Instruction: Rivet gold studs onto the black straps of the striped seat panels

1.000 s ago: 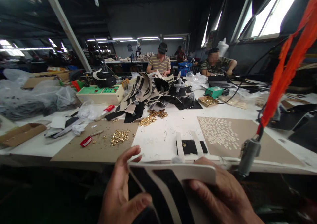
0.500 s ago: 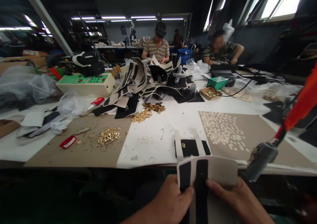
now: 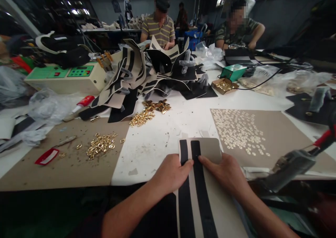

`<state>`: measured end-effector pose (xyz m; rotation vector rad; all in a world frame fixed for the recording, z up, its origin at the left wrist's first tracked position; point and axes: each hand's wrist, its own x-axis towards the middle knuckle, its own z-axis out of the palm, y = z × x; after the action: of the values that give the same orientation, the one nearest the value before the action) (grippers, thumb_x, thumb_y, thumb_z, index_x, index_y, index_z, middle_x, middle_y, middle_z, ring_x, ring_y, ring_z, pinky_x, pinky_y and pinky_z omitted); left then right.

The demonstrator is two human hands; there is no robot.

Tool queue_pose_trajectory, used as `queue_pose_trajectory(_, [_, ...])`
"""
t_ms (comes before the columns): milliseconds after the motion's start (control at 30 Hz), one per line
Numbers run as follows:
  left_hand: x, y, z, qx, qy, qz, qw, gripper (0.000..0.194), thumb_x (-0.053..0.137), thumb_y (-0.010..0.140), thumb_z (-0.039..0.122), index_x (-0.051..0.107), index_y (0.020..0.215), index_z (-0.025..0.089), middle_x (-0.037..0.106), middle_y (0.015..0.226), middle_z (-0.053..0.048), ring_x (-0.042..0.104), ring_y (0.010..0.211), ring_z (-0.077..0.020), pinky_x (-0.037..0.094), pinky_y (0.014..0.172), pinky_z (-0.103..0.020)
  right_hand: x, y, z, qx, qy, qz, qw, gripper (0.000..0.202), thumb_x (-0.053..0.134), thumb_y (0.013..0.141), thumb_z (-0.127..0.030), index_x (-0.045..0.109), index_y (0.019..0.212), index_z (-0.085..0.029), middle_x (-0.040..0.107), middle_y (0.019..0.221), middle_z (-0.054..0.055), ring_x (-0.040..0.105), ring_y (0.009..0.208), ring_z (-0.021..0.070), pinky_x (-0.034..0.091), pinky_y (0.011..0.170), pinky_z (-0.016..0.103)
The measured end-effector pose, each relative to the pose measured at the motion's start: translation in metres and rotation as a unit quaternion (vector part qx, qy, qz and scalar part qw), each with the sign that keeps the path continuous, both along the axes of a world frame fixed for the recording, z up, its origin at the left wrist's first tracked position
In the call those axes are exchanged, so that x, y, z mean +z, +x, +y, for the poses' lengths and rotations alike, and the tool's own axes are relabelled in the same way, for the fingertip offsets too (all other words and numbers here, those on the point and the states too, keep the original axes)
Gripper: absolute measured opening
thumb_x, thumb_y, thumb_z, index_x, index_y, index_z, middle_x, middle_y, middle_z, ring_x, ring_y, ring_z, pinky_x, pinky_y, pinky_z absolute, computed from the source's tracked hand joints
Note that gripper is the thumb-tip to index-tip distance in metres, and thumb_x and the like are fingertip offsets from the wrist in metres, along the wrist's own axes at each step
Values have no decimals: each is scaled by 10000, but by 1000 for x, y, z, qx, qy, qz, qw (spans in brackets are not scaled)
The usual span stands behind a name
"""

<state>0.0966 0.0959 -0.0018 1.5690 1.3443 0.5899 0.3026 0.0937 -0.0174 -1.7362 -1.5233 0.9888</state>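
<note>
A long beige panel with two black stripes [image 3: 210, 192] runs from the table edge down toward me, its far end lying over the white tabletop. My left hand [image 3: 172, 171] grips its left edge, the thumb pressed on the striped face. On the right side my right hand [image 3: 223, 168] holds the other edge, its thumb near a small dark spot on the right stripe. The fingers beneath the panel are hidden. Left of the hands lies a heap of gold metal rings [image 3: 101, 145]; to the right, many small pale washers [image 3: 236, 131] are spread on brown board.
Striped panels [image 3: 131, 69] are piled mid-table behind gold clasps [image 3: 157, 106]. A control box [image 3: 68, 78] stands at left, a small box of gold parts [image 3: 224, 85] at back right. A grey-wrapped tool [image 3: 291, 168] hangs near my right arm. Two co-workers sit opposite.
Both hands have moved forward and up with the striped panel, bringing its end over the tabletop, where it now covers the small black piece with pale straps. The view has tilted down.
</note>
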Motion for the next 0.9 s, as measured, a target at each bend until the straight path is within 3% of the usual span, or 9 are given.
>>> queue_pose_trajectory(200, [-8, -5, 26, 29, 15, 37, 999, 149, 645, 869, 295, 766, 923, 226, 806, 960, -30, 743, 902, -257, 544, 762, -317, -12, -4, 14, 30, -17, -85, 996, 341, 673, 876, -510, 800, 961, -205, 822, 971, 111, 775, 967, 354, 605, 780, 397])
queue_pose_trajectory(433, [-18, -1, 27, 50, 30, 80, 995, 143, 657, 850, 288, 769, 922, 237, 802, 926, -34, 738, 880, -263, 558, 757, -331, -11, -5, 15, 37, -18, -176, 983, 340, 644, 889, -525, 786, 920, -217, 819, 927, 118, 774, 940, 365, 565, 744, 397])
queue_pose_trajectory(800, [-21, 4, 31, 52, 43, 129, 989, 114, 665, 867, 284, 754, 933, 258, 799, 924, -26, 751, 880, -260, 576, 769, -340, -15, -3, 21, 35, -4, -250, 967, 337, 671, 882, -519, 742, 1060, -243, 814, 971, 91, 764, 963, 389, 534, 752, 419])
queue_pose_trajectory(900, [-28, 6, 28, 63, 67, 153, 984, 216, 689, 871, 293, 717, 1082, 261, 792, 1004, -42, 754, 913, -278, 596, 810, -384, -16, -4, 21, 37, -5, -265, 964, 326, 664, 891, -513, 739, 1063, -247, 813, 963, 88, 766, 945, 390, 534, 741, 420])
